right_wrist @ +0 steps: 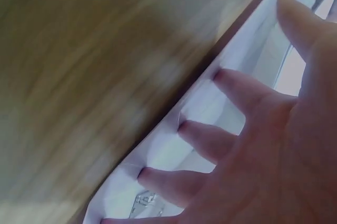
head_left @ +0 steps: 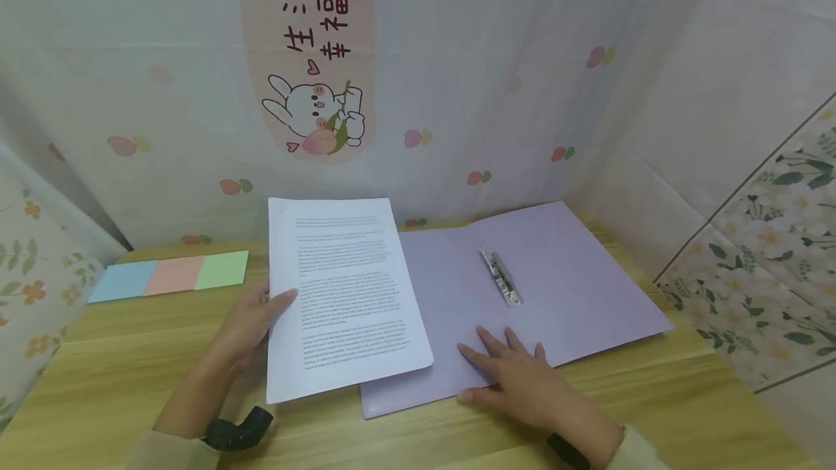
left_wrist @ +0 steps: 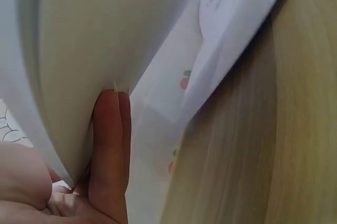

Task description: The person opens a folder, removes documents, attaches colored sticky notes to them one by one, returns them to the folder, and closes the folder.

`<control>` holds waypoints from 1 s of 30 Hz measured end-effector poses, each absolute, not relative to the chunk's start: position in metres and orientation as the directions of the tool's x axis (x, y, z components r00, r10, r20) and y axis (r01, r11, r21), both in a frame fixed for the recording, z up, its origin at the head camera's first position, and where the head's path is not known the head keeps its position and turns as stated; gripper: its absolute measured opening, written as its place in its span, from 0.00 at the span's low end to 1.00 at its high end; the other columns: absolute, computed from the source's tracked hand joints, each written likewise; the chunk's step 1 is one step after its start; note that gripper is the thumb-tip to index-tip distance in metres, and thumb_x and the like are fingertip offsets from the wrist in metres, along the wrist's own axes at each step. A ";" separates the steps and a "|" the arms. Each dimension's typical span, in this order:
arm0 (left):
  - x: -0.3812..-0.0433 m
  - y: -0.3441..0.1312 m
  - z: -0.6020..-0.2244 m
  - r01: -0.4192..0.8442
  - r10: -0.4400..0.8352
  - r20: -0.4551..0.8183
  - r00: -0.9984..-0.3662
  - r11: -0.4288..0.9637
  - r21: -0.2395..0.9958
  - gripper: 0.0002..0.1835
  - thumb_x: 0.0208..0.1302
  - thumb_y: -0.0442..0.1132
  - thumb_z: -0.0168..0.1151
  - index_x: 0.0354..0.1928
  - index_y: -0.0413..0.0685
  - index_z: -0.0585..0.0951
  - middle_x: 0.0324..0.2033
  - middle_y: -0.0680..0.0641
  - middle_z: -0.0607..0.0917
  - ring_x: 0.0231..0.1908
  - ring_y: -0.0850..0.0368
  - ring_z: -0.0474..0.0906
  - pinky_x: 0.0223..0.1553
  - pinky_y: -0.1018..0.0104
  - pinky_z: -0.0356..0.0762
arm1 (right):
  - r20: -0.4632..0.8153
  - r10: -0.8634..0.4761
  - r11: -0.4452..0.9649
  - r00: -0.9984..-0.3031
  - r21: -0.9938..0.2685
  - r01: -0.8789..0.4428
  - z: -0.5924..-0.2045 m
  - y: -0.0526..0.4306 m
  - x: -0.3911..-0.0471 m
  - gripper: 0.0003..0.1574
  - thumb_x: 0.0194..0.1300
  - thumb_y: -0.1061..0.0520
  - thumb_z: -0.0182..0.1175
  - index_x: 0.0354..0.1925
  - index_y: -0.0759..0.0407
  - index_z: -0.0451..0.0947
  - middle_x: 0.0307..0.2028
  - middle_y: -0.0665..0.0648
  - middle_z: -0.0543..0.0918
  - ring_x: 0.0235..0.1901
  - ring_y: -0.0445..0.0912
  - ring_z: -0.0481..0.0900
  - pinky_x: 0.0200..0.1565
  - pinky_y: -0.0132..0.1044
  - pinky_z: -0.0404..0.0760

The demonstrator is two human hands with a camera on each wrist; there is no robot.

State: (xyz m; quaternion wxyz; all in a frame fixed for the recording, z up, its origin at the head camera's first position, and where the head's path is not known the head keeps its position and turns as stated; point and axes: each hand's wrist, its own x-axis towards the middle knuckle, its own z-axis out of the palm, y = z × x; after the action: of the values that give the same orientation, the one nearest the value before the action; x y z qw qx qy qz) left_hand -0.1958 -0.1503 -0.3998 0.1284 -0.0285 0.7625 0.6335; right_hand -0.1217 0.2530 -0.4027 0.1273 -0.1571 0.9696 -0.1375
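Observation:
Printed paper sheets [head_left: 346,296] are tilted up at the center of the head view, overlapping the left side of an open purple folder [head_left: 588,296]. My left hand [head_left: 244,325] grips their left edge, thumb on the printed face. Its fingers [left_wrist: 108,145] lie against the back of the paper in the left wrist view. A metal clip [head_left: 501,278] is fixed inside the folder. My right hand [head_left: 522,379] is spread over the folder's near edge, below the clip, with fingertips [right_wrist: 187,126] resting on the purple surface.
Blue [head_left: 122,281], pink [head_left: 173,275] and green [head_left: 222,270] paper pads lie in a row at the left of the wooden table [head_left: 117,383]. A patterned cloth [head_left: 457,71] hangs along the table's back edge. A black device [head_left: 238,430] is strapped to the left wrist.

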 end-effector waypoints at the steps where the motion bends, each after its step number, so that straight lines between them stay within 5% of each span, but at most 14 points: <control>1: -0.196 -0.151 -0.400 -0.208 0.119 -0.234 -0.965 0.198 0.958 0.32 0.80 0.47 0.48 0.78 0.46 0.56 0.56 0.41 0.84 0.45 0.57 0.88 0.43 0.61 0.87 | -0.214 -0.330 0.918 -0.920 -0.298 -0.260 -0.402 0.254 -0.122 0.49 0.59 0.18 0.55 0.71 0.37 0.70 0.77 0.60 0.63 0.74 0.76 0.54 0.58 0.88 0.49; 12: -0.197 -0.151 -0.409 -0.229 0.122 -0.264 -0.957 0.244 0.943 0.29 0.79 0.45 0.49 0.75 0.39 0.61 0.52 0.40 0.86 0.42 0.56 0.88 0.41 0.62 0.86 | -0.184 -0.289 0.940 -0.940 -0.240 -0.242 -0.404 0.279 -0.133 0.49 0.64 0.21 0.52 0.69 0.49 0.73 0.73 0.68 0.67 0.69 0.80 0.60 0.57 0.86 0.56; 21: -0.198 -0.149 -0.414 -0.212 0.150 -0.255 -0.955 0.251 0.944 0.29 0.79 0.43 0.49 0.75 0.38 0.61 0.50 0.40 0.86 0.41 0.56 0.87 0.39 0.63 0.86 | -0.117 -0.259 0.951 -0.959 -0.206 -0.232 -0.403 0.313 -0.145 0.44 0.66 0.23 0.53 0.65 0.50 0.78 0.70 0.70 0.71 0.64 0.80 0.67 0.53 0.82 0.67; 30: -0.200 -0.150 -0.422 -0.212 0.160 -0.262 -0.952 0.272 0.938 0.26 0.79 0.41 0.49 0.72 0.35 0.64 0.49 0.39 0.86 0.40 0.55 0.87 0.38 0.62 0.85 | -0.137 -0.247 0.949 -0.959 -0.234 -0.211 -0.400 0.316 -0.142 0.44 0.67 0.28 0.56 0.67 0.56 0.76 0.71 0.75 0.66 0.64 0.83 0.63 0.57 0.79 0.66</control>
State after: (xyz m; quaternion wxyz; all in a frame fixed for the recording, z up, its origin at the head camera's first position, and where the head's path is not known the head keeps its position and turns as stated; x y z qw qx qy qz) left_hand -0.2005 -0.1498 -0.4220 0.1543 -0.0167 0.7826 0.6029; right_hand -0.1423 0.3164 -0.3996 0.0826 -0.1164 0.9837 -0.1094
